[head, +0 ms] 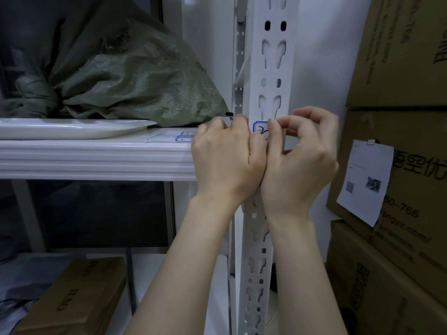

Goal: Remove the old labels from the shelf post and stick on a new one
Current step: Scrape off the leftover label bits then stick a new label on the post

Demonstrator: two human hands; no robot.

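A white perforated shelf post [272, 68] runs top to bottom through the middle of the view. At shelf height a small white label with a blue border and black handwriting [260, 128] sits on the post. My right hand [300, 160] pinches the label's right edge between thumb and forefinger. My left hand [227, 155] is curled against the post just left of the label, its fingertips hidden. A sheet of similar blue-bordered labels [180, 137] lies on the shelf board beside my left hand.
A green woven sack [135, 78] and a white tray [72, 128] rest on the white shelf [96, 158]. Stacked cardboard boxes [401, 238] stand close on the right, one with a paper slip [365, 182] taped on. Another box [75, 296] lies below.
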